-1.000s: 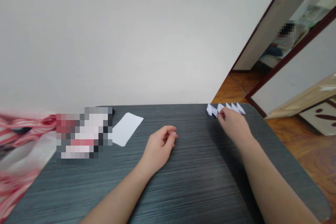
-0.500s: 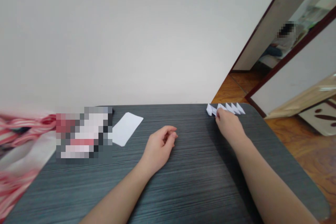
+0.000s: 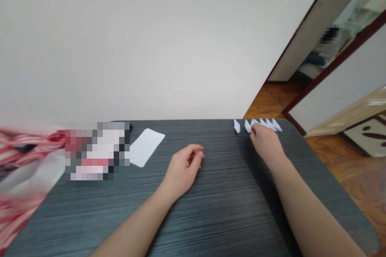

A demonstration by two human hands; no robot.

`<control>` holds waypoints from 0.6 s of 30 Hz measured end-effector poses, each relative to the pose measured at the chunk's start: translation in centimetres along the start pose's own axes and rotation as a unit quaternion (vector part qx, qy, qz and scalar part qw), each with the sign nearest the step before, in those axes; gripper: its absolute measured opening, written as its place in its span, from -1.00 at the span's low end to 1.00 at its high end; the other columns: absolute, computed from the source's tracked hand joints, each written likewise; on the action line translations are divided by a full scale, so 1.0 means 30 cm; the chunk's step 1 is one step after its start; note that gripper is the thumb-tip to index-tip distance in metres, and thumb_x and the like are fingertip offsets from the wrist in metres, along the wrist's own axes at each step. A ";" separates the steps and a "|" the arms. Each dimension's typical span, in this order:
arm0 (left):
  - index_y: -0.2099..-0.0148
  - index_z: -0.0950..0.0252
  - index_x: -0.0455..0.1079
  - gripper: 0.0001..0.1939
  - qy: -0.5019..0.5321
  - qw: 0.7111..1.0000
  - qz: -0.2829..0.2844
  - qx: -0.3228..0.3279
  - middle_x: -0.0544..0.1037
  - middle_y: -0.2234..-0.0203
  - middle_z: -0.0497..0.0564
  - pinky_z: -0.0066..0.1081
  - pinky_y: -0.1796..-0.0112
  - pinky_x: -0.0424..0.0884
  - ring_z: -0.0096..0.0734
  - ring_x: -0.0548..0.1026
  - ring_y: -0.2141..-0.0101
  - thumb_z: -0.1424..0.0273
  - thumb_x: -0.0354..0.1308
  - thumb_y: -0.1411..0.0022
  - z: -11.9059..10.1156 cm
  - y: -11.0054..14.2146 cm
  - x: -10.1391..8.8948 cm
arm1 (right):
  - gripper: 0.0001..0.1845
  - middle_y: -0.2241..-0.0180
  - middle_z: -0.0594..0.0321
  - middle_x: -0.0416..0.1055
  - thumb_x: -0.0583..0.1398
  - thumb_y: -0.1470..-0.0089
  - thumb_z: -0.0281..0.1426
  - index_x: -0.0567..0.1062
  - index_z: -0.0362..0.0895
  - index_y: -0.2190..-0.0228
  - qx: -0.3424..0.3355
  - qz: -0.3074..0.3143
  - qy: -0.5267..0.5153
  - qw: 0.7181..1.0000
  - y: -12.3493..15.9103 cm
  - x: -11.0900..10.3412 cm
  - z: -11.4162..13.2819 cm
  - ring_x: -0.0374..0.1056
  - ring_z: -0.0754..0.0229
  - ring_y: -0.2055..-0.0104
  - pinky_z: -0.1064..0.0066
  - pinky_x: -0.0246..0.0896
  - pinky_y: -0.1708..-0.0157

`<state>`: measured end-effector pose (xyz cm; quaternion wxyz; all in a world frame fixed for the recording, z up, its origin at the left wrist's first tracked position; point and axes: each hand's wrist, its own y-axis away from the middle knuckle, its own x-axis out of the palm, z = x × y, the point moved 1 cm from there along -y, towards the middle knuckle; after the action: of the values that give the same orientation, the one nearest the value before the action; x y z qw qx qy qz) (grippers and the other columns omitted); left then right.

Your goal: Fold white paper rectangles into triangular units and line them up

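On the dark table (image 3: 211,209), my left hand (image 3: 184,168) rests near the middle with its fingers loosely curled; the hollow between thumb and fingers looks vacant. My right hand (image 3: 267,142) is at the far right edge, thumb and fingers pinched at a row of small folded white paper pieces (image 3: 275,124). A folded paper piece (image 3: 247,126) stands at its fingertips; the fingers partly hide what they grip. Farther left, apart from the row, another folded piece (image 3: 237,126) stands alone.
White paper sheets (image 3: 146,147) lie left of my left hand, next to a blurred-out object (image 3: 101,150). A white wall (image 3: 181,48) rises behind the table. Red-and-white striped cloth (image 3: 24,152) is at the left. A person (image 3: 322,50) is beyond a doorway at the right.
The leftmost folded piece now stands slightly farther left, and another piece shows between it and my right hand. My right hand has shifted a little right. My left hand stays still.
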<state>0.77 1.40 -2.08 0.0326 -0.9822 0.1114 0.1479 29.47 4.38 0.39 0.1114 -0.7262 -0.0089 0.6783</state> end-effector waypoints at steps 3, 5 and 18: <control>0.08 0.29 0.46 -0.72 -0.007 1.000 0.000 0.003 0.61 0.36 0.05 -0.42 0.44 0.44 -0.39 0.52 0.48 0.24 0.09 -0.28 0.003 0.000 0.001 | -0.83 0.30 0.07 0.53 0.07 -0.21 -0.50 0.47 -0.17 0.32 -0.004 -0.005 -0.001 1.000 0.000 -0.001 0.001 0.42 0.05 0.25 0.34 0.08 0.33; 0.09 0.29 0.46 -0.72 -0.012 1.000 0.002 0.005 0.60 0.37 0.05 -0.42 0.44 0.43 -0.39 0.51 0.48 0.23 0.08 -0.28 0.004 0.000 0.002 | -0.83 0.30 0.07 0.53 0.06 -0.20 -0.51 0.46 -0.17 0.33 -0.009 -0.006 -0.002 1.000 0.001 -0.002 0.003 0.42 0.05 0.25 0.34 0.08 0.33; 0.08 0.29 0.46 -0.73 -0.004 1.000 0.000 -0.002 0.62 0.34 0.06 -0.42 0.44 0.44 -0.38 0.53 0.47 0.25 0.09 -0.27 0.003 -0.001 0.003 | -0.85 0.32 0.08 0.53 0.09 -0.21 -0.46 0.47 -0.18 0.33 -0.007 -0.001 -0.008 1.000 -0.001 0.001 0.000 0.42 0.06 0.27 0.34 0.08 0.34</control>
<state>0.84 1.42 -2.19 0.0312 -0.9817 0.1105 0.1520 29.48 4.43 0.38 0.1074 -0.7216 -0.0154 0.6838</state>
